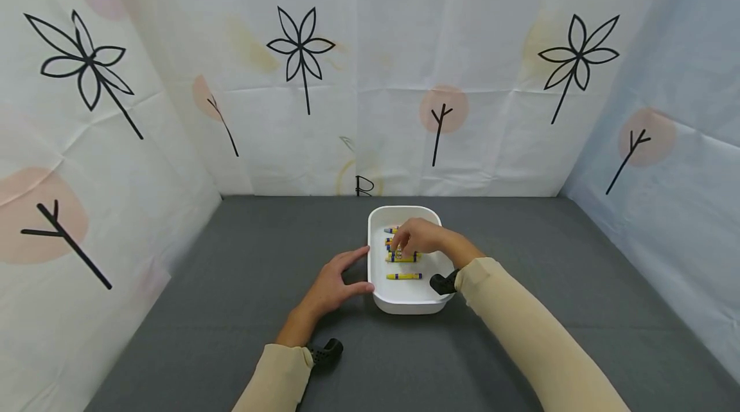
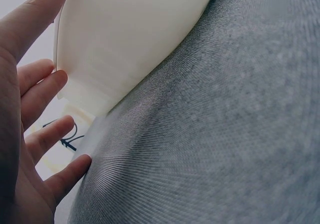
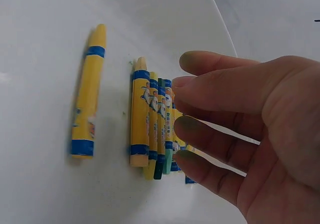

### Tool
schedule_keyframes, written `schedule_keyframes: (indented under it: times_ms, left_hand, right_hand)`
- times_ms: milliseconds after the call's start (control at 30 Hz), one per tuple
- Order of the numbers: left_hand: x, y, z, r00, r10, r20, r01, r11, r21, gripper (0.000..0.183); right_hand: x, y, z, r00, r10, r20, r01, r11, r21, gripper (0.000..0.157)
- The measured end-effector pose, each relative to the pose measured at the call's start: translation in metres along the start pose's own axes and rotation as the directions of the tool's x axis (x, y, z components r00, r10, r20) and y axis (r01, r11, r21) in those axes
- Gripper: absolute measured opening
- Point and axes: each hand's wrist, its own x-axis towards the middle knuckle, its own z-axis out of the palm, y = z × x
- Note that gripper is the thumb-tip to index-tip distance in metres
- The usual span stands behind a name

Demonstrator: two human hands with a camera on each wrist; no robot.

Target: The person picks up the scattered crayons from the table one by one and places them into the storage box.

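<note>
A white plastic tray (image 1: 377,293) holds several crayons in yellow wrappers with blue bands. My left hand (image 1: 329,285) is at the tray's left side, fingers spread and fairly straight, with thumb and index fingertips against its wall. Inside the tray, my right hand (image 1: 421,236) reaches down over a row of crayons (image 3: 140,116), its fingertips at the far end of the row. Its fingers are loosely bent; no crayon is plainly seen between them, though the thumb hides part of the row. One yellow crayon (image 3: 87,96) lies apart, nearer me.
The tray stands on a grey cloth-covered table (image 1: 277,225). White patterned curtains (image 1: 393,45) enclose the table at the back and both sides. Black straps (image 1: 444,283) are on both wrists.
</note>
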Motion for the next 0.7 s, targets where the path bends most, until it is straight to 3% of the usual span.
schedule_keyframes:
  times_ms: [200,700]
  left_hand:
    - [0.000,-0.003,-0.001,1.000,0.006,-0.007,-0.005,1.000,0.008,0.072]
    - [-0.006,-0.009,-0.019,0.999,-0.035,0.007,0.035,0.999,0.010,0.079]
  right_hand:
    - [-0.010,0.001,-0.006,0.998,-0.059,-0.037,0.061,0.997,0.057,0.023]
    - [-0.050,0.012,-0.011,0.981,-0.072,-0.180,0.107,0.976,0.189,0.023]
